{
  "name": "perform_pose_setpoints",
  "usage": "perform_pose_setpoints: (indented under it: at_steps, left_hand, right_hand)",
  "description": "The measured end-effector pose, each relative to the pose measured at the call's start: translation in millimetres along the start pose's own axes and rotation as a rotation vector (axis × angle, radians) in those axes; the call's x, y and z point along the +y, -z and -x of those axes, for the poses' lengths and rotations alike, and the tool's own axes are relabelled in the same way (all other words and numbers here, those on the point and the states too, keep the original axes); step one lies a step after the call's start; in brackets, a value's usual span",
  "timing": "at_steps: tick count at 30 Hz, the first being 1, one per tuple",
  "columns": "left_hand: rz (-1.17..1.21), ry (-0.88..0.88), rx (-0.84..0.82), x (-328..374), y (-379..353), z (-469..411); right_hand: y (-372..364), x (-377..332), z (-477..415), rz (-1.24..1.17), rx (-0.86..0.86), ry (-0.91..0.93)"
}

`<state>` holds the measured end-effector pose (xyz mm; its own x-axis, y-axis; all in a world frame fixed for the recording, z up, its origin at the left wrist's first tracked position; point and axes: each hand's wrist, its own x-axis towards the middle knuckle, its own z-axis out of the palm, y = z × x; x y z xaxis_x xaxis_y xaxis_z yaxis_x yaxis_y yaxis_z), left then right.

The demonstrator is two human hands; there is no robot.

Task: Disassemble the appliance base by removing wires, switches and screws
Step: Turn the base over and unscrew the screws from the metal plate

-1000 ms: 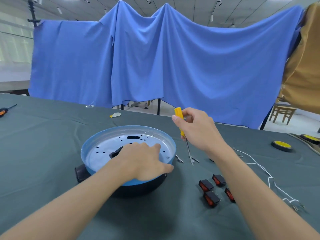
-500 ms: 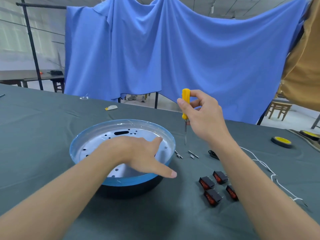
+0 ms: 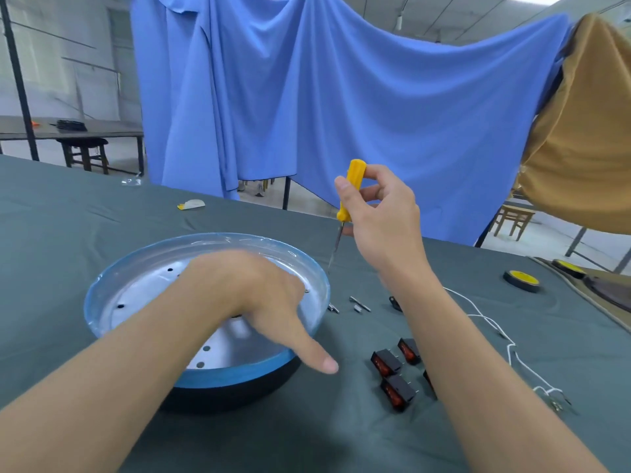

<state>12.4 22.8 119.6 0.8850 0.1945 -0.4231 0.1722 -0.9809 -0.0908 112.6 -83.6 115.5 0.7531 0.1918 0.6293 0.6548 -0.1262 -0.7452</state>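
Note:
The round appliance base (image 3: 112, 285) has a blue rim, a silver perforated inside and a black underside, and it lies on the grey-green cloth. My left hand (image 3: 252, 295) rests inside it, fingers down, thumb stretched over the near rim; what is under the palm is hidden. My right hand (image 3: 382, 230) holds a yellow-handled screwdriver (image 3: 350, 189) upright, its tip just above the base's right rim. Several black rocker switches with red faces (image 3: 396, 377) lie right of the base. Small screws (image 3: 358, 305) and a white wire (image 3: 498, 329) lie beyond them.
A yellow-and-black wheel (image 3: 521, 280) sits at the far right beside a tan object. A small yellow-white scrap (image 3: 192, 205) lies at the table's far side. A blue cloth hangs behind the table, with stools and another table beyond.
My right hand has lifted the screwdriver from the screws on the cloth to above the base's rim. My left hand has shifted inside the base. The black part by my left hand is no longer seen.

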Motion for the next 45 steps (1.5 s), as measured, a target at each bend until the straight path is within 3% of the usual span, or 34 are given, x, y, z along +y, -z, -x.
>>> perform_pose_setpoints:
  at_steps: [4, 13, 22, 35, 40, 45]
  left_hand:
    - [0.071, -0.081, 0.027, -18.2, 7.8, -7.2]
    - [0.036, -0.072, 0.141, -25.5, 6.3, -23.7]
    - [0.098, -0.23, 0.076, -21.2, 3.3, -29.7]
    - [0.108, -0.238, 0.086, -22.5, 1.3, -33.0]
    - [0.13, -0.259, 0.088, -20.3, 1.3, -33.1]
    - [0.113, -0.255, 0.088, -20.5, 1.1, -33.2]
  right_hand:
    - [-1.7, 5.6, -2.5, 0.006, -0.019, -0.003]
    - [-17.8, 17.9, 1.8, 0.065, -0.112, 0.001]
    - [-20.5, 20.1, 5.3, 0.1, -0.155, 0.028]
    - [-16.5, 22.8, 3.5, 0.163, -0.154, 0.07]
    - [-9.0, 20.1, 2.0, 0.19, -0.273, 0.136]
    - [-2.3, 15.8, -0.6, 0.162, -0.405, 0.061]
